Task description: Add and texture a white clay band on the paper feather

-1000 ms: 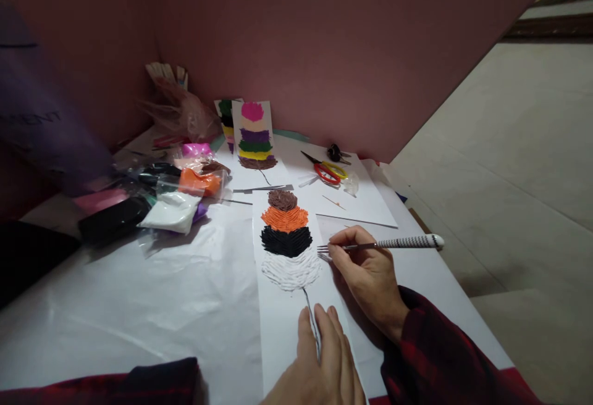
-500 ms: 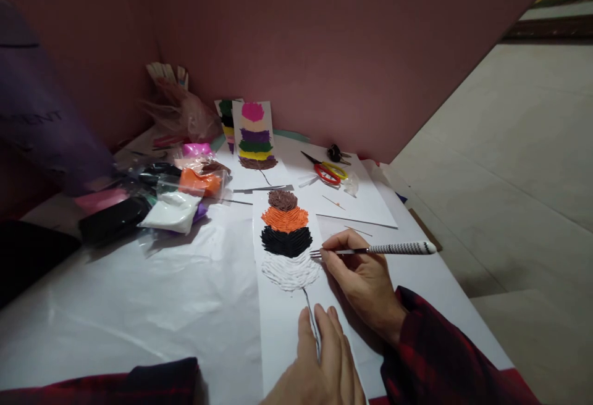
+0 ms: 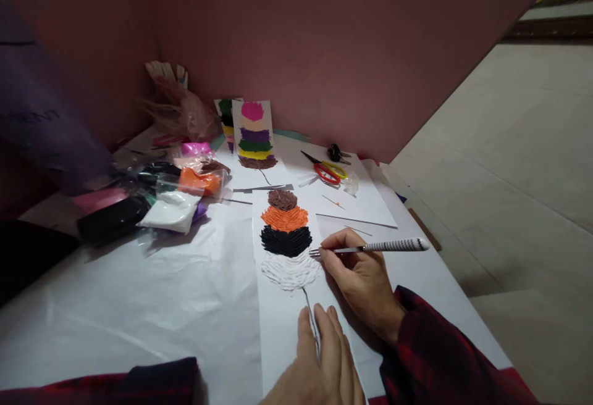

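Observation:
My right hand (image 3: 364, 284) pinches a small fork (image 3: 393, 246) with a patterned white handle. Its tines touch the upper right edge of a white textured clay band (image 3: 290, 271). Above that band lie a black band (image 3: 286, 241), an orange band (image 3: 284, 218) and a brown one (image 3: 282, 199), all on a long white card (image 3: 278, 331). A thin dark line (image 3: 308, 306) runs down from the white clay. My left hand (image 3: 319, 362) rests flat on the lower card over this line, its fingers apart and holding nothing.
Bags of coloured clay (image 3: 171, 210) lie at the left. Behind the card are finished-looking striped cards (image 3: 254, 139), red and yellow scissors (image 3: 328, 171), a dark round item (image 3: 333, 152) and a pink plastic bag (image 3: 189, 108). A pink wall (image 3: 324, 53) rises at the back.
The fork's handle end has shifted slightly left and up, and its tines have moved a little left over the white clay. My left hand stays in place.

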Action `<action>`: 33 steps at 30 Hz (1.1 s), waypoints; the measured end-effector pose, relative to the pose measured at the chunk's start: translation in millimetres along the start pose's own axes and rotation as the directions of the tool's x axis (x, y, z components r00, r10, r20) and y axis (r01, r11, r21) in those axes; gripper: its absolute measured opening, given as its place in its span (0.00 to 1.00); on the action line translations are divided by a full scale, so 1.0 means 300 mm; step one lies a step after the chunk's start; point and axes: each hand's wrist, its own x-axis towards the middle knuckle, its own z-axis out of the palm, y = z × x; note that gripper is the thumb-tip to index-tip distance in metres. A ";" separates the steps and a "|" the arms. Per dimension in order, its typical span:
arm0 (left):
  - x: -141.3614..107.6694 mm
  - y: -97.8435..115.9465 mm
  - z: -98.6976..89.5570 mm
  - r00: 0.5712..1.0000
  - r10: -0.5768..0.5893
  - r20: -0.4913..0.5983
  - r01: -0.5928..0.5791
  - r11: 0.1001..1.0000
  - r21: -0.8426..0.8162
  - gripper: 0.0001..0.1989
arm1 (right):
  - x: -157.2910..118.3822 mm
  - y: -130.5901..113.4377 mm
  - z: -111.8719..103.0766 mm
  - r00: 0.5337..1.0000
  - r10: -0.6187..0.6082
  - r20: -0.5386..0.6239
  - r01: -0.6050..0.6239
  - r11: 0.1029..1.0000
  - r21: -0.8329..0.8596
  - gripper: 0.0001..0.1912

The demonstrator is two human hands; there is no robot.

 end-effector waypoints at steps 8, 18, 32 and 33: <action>-0.006 -0.005 -0.008 1.000 0.017 0.013 -0.017 1.000 -0.002 0.16 | 0.003 0.006 -0.002 0.998 -0.038 -0.045 0.037 0.999 -0.037 0.04; -0.004 -0.003 -0.005 1.000 0.019 0.016 -0.019 1.000 0.002 0.16 | 0.014 0.012 -0.010 0.997 -0.031 -0.077 0.026 0.997 -0.069 0.04; -0.004 -0.003 -0.001 1.000 0.005 0.017 -0.005 1.000 0.012 0.17 | 0.018 0.009 -0.014 0.990 -0.018 -0.140 0.015 1.000 -0.022 0.03; -0.004 -0.003 -0.002 1.000 0.010 0.022 -0.010 1.000 0.017 0.17 | 0.018 0.008 -0.014 0.990 -0.019 -0.142 0.017 1.000 -0.017 0.03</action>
